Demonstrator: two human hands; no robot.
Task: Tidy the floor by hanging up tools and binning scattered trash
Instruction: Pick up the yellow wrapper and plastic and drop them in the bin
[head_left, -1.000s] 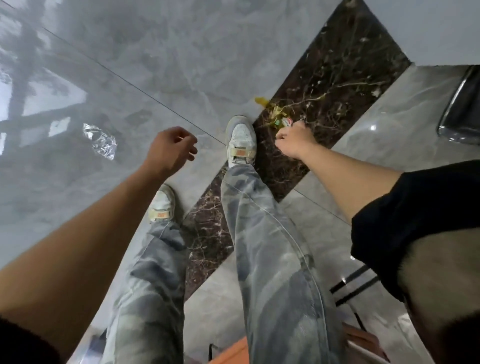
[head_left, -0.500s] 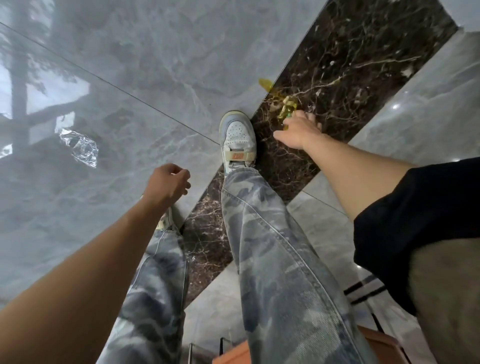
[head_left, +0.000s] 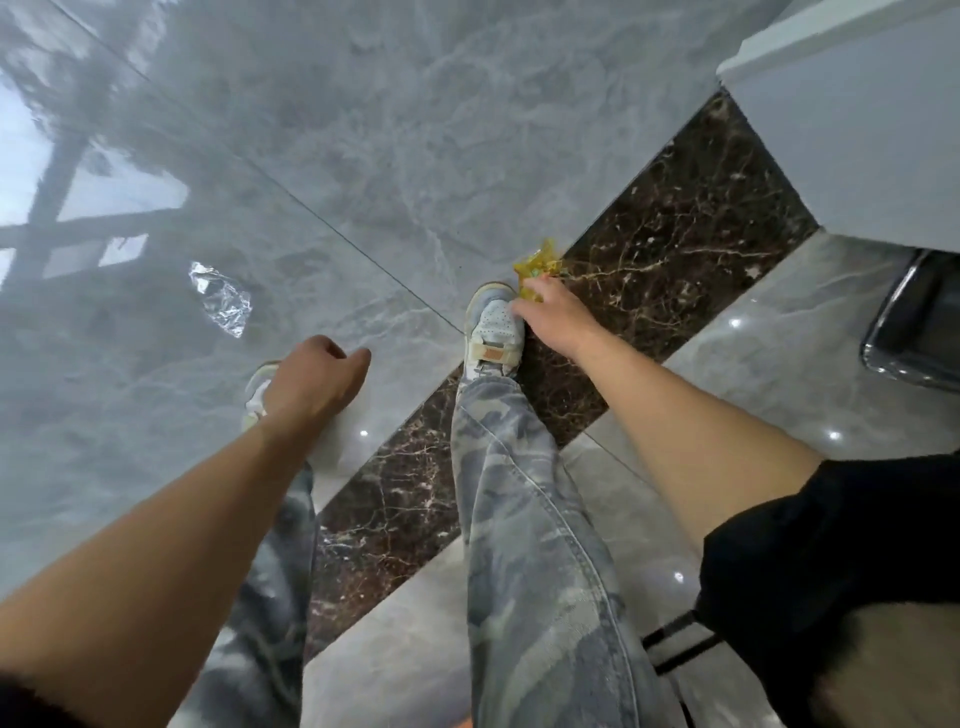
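While the person bends over the glossy grey floor (head_left: 363, 130), the right hand (head_left: 556, 319) has a yellow wrapper (head_left: 537, 267) in its grip just above frame centre.
Fingers curl round the wrapper's lower end, right at the toe of the right shoe (head_left: 493, 332) and at the edge of the dark marble strip (head_left: 675, 234) — whether it is off the floor or touching it I cannot tell. At centre left the left hand (head_left: 311, 384) hangs over the left shoe (head_left: 254, 400), its grip slack, fingers loosely curled round nothing. A crumpled clear plastic wrapper (head_left: 221, 299) lies on the grey tile at middle left, well apart from both hands. Camouflage trousers (head_left: 530, 519) fill the lower centre, a black sleeve (head_left: 831, 545) the lower right — a white wall (head_left: 857, 130) stands at upper right.
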